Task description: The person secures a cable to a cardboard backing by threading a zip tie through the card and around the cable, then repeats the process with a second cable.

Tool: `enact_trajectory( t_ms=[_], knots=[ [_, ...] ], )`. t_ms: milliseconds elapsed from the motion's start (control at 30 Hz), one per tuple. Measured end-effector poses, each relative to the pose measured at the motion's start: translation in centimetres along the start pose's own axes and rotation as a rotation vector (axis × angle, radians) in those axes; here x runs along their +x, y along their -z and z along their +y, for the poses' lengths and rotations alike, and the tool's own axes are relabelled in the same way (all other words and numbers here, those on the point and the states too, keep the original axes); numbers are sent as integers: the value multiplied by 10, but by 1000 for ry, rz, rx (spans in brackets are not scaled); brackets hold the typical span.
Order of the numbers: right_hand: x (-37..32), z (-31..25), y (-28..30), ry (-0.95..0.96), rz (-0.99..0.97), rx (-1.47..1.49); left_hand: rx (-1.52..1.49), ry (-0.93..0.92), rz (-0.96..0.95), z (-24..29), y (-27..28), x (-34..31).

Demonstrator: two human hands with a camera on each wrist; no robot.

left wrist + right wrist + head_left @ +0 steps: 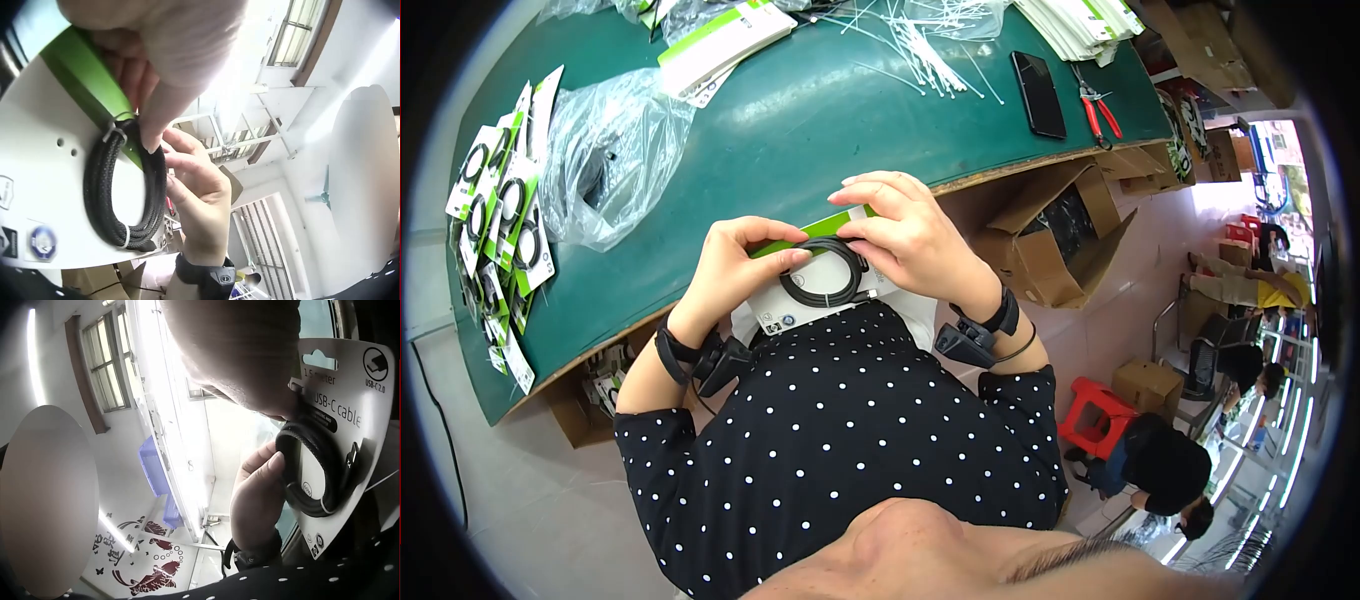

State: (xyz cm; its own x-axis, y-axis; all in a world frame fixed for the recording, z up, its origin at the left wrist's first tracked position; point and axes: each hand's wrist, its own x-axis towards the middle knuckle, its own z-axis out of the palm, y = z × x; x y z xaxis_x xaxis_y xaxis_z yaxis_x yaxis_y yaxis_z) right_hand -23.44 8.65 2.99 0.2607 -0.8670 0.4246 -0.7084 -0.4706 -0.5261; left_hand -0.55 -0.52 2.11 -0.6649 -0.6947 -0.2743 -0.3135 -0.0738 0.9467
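A coiled black braided USB-C cable (pixel 855 272) lies against a white and green backing card (pixel 775 318) at the person's lap, by the table edge. White ties circle the coil; the left wrist view shows one at its bottom and a thin loop (pixel 114 130) at its top. The left hand (pixel 735 262) pinches the coil's upper left side between thumb and index finger. From the other side, the right hand (pixel 915 240) pinches at the coil's upper right with thumb and index, other fingers raised. The right wrist view shows the card's printed face behind the coil (pixel 334 472).
On the green table (pixel 800 130) lie carded cables (pixel 500 215) at left, a clear plastic bag (pixel 615 150), stacked cards (pixel 725 50), loose white cable ties (pixel 925 60), a phone (pixel 1038 95) and red-handled pliers (pixel 1097 112). An open cardboard box (pixel 1050 240) stands below right.
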Motion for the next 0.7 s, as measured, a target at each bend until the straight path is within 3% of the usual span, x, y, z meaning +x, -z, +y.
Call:
enact_trajectory(
  t_ms=[200, 700],
  knots=[
    [-8, 4, -19, 29, -61, 106, -47, 124, -87, -9, -5, -6],
    [-26, -8, -32, -14, -212, 283, -137, 219, -254, -26, -10, -17]
  ],
)
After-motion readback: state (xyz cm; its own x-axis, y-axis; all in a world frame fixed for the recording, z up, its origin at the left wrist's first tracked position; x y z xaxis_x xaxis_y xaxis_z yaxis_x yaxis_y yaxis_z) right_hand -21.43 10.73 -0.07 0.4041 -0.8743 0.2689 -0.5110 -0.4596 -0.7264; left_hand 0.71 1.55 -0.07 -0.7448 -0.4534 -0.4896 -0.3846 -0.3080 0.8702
